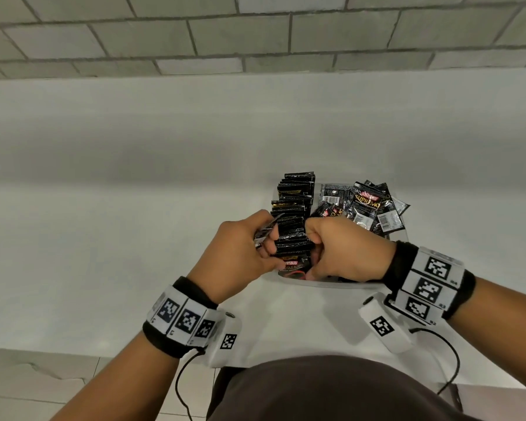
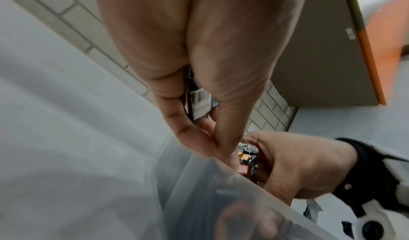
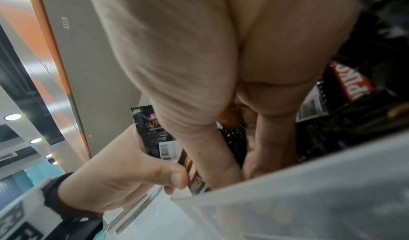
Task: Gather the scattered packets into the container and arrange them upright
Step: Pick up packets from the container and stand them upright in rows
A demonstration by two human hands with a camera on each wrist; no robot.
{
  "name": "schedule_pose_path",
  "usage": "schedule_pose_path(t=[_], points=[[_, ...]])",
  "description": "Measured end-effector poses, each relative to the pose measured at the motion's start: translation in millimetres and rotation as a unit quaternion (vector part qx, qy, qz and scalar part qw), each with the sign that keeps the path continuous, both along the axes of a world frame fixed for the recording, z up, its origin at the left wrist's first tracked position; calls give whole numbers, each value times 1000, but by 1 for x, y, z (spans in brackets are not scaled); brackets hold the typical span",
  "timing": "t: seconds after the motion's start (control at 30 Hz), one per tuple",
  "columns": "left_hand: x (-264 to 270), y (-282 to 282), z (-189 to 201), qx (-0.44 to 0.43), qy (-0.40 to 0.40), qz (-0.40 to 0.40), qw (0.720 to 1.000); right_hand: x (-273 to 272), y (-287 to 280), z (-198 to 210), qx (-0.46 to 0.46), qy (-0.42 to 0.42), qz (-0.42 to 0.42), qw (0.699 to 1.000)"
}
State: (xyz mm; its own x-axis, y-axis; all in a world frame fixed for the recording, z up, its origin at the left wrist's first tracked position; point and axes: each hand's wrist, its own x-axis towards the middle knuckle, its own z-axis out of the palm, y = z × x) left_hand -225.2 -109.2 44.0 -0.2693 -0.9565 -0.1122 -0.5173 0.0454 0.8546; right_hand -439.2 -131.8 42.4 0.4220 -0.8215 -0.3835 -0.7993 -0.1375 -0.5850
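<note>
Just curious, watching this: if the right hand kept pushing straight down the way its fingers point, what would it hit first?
Probably the nearest black packet at the row's front end, where the right hand reaches into the clear plastic container; below that the floor, though depth is unclear.

left hand [image 1: 239, 253]: fingers curled, pinch grip | right hand [image 1: 343, 249]: fisted, fingers down, grip apparently closed

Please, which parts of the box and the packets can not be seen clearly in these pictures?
- Head view: the near end of the upright row is covered by the left hand and right hand.
- Head view: the clear box has faint walls; its full outline is uncertain.
- Left wrist view: the box wall is blurred.
- Right wrist view: the palm hides most packets; the right fingertips' grip is unclear.
</note>
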Motion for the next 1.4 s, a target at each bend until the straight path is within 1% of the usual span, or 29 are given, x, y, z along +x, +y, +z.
schedule_pose_path(t=[0.1, 0.2, 0.3, 0.37, 0.5, 0.63, 0.7, 0.77, 0.87, 0.93, 1.07, 1.17, 1.33, 1.4], points=[[0, -1, 1, -5, -5, -12, 1000, -2, -2, 6, 6, 0, -6, 1000], [6, -3, 4, -5, 21, -7, 1000, -9, -7, 21, -4, 13, -17, 1000], [14, -9, 5, -31, 28, 11, 999, -18, -14, 36, -9, 10, -61, 998], [18, -14, 5, -43, 27, 4, 999, -20, -16, 40, -9, 21, -71, 997], [18, -18, 3, -42, 11, -63, 997, -14, -12, 33, 0, 33, -21, 999], [14, -18, 5, -28, -53, -125, 990, -13, -20, 30, 24, 31, -6, 999], [12, -18, 7, -25, -78, -138, 987, -12, -25, 29, 40, 35, 1, 999], [10, -17, 8, -21, -80, -136, 987, -11, -28, 29, 54, 24, 7, 998], [8, -17, 11, -26, -34, -126, 991, -8, -31, 29, 71, 0, 13, 997], [8, -19, 10, -32, -23, -117, 992, -9, -31, 27, 83, -18, 10, 996], [8, -21, 8, -39, -39, -119, 991, -16, -33, 24, 100, -49, 12, 994], [8, -20, 7, -52, -48, -117, 991, -19, -29, 30, 90, -58, 6, 994], [11, -13, 3, -62, -67, -99, 991, -9, -17, 32, 96, -110, 0, 989], [11, -11, 3, -64, -79, -90, 991, -4, -16, 30, 86, -100, 5, 991]])
